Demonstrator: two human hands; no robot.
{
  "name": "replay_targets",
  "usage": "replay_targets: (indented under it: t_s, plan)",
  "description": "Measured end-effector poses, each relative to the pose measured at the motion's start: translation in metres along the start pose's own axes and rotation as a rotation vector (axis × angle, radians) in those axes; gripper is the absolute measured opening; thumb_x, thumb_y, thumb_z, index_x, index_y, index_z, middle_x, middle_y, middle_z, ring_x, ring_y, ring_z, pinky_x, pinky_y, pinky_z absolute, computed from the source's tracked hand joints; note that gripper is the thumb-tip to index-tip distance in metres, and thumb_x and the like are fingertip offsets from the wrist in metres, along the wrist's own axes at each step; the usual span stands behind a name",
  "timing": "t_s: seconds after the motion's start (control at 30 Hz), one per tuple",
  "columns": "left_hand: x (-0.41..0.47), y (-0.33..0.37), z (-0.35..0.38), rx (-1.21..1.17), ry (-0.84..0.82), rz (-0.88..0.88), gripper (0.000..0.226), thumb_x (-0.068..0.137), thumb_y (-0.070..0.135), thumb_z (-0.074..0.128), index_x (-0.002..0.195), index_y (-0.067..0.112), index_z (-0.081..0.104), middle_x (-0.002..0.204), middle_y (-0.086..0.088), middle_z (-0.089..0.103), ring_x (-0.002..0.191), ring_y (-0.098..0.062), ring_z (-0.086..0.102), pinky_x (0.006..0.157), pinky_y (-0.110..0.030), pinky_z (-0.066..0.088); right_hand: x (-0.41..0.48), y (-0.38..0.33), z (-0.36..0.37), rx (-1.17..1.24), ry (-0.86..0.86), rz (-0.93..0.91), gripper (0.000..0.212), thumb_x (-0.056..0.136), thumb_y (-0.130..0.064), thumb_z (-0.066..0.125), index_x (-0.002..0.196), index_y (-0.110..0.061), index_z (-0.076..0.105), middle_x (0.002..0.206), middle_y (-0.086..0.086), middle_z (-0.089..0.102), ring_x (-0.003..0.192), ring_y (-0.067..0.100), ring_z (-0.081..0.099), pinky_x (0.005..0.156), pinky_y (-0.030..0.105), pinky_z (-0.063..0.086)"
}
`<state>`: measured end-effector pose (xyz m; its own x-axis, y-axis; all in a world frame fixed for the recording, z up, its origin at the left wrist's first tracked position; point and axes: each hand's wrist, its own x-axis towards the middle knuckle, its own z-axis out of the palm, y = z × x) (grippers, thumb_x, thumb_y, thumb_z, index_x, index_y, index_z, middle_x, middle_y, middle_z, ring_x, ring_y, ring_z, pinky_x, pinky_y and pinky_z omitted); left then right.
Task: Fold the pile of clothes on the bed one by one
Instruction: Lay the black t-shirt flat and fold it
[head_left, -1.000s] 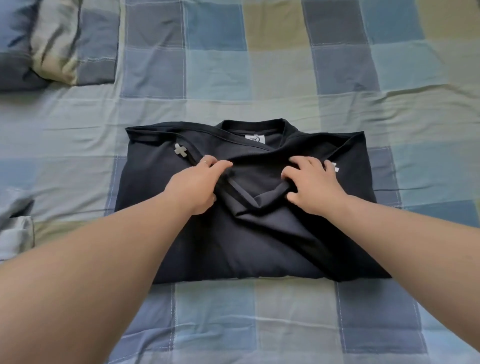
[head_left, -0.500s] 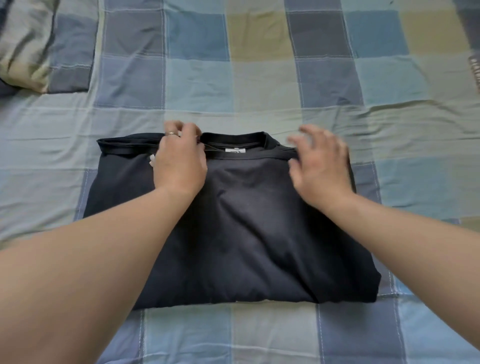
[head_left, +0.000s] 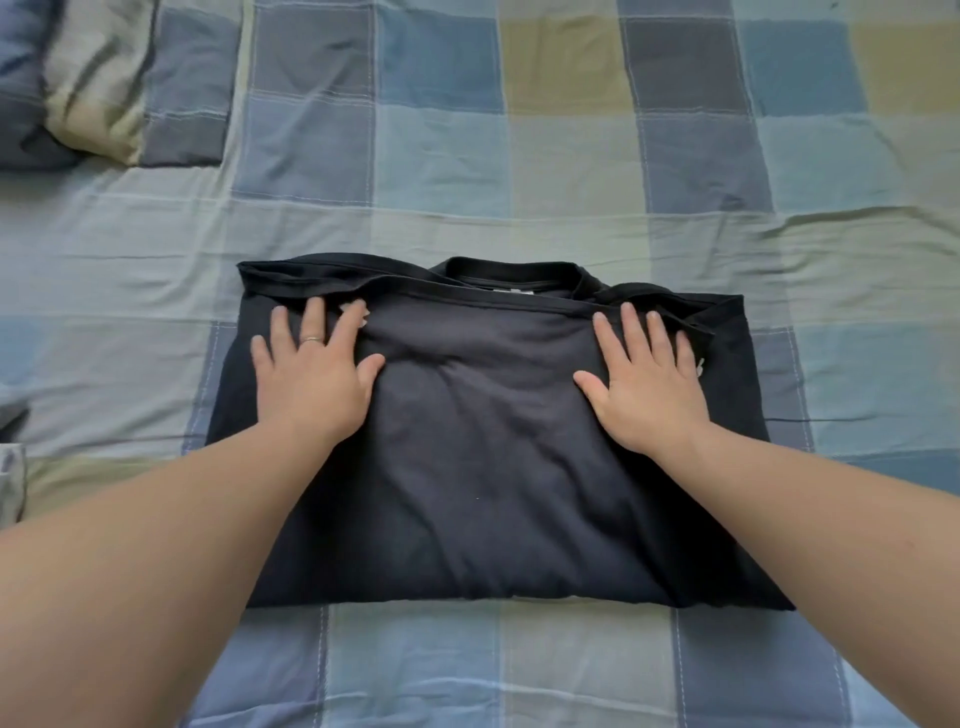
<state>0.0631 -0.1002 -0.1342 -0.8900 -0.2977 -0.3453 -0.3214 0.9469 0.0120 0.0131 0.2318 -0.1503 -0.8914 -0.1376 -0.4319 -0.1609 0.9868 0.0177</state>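
Observation:
A black T-shirt (head_left: 483, 457) lies folded into a rectangle in the middle of the bed, its collar and a white label at the far edge. My left hand (head_left: 311, 374) lies flat on its upper left part, fingers spread, a ring on one finger. Flat on the upper right part rests my right hand (head_left: 644, 384), fingers straight. Small white marks on the shirt show beside the fingers of each hand.
The bed is covered by a checked sheet (head_left: 467, 156) in blue, grey and olive squares. A matching pillow (head_left: 104, 83) lies at the far left. A bit of grey cloth (head_left: 10, 483) shows at the left edge.
The lower half of the shirt was brought up to the collar. Both hands then let go of the fabric and now press flat on the folded shirt.

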Motion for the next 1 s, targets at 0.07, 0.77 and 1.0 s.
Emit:
replay_targets:
  t_s: [0.07, 0.77, 1.0]
  plan:
    - [-0.012, -0.016, 0.000, -0.081, 0.009, -0.125, 0.076, 0.098, 0.064, 0.040, 0.160, 0.037, 0.006, 0.170, -0.004, 0.002, 0.153, -0.038, 0.002, 0.121, -0.056, 0.008, -0.007, -0.008, -0.003, 0.031, 0.034, 0.030, 0.072, 0.100, -0.061, 0.029, 0.161, -0.034, 0.000, 0.170, 0.001, -0.008, 0.155, 0.027, -0.007, 0.123, 0.051, -0.004]
    - [-0.096, -0.084, -0.015, -0.936, -0.245, -0.470, 0.034, 0.085, 0.030, 0.074, 0.116, 0.018, 0.064, 0.112, -0.001, 0.071, 0.101, -0.027, 0.066, 0.097, -0.044, 0.052, -0.141, -0.006, 0.014, 0.142, -0.266, 0.167, 0.067, 0.103, -0.053, 0.036, 0.160, -0.036, 0.006, 0.170, -0.002, -0.008, 0.156, 0.025, -0.007, 0.123, 0.052, 0.005]
    - [-0.119, -0.021, -0.091, -0.848, -0.133, -0.233, 0.018, 0.089, 0.025, 0.057, 0.107, 0.029, 0.056, 0.090, 0.023, 0.058, 0.085, -0.012, 0.059, 0.071, -0.031, 0.042, -0.142, 0.009, -0.024, 0.400, -0.375, 0.110, 0.055, 0.106, -0.043, 0.039, 0.158, -0.027, 0.030, 0.169, 0.001, 0.013, 0.156, 0.023, 0.007, 0.124, 0.048, 0.013]
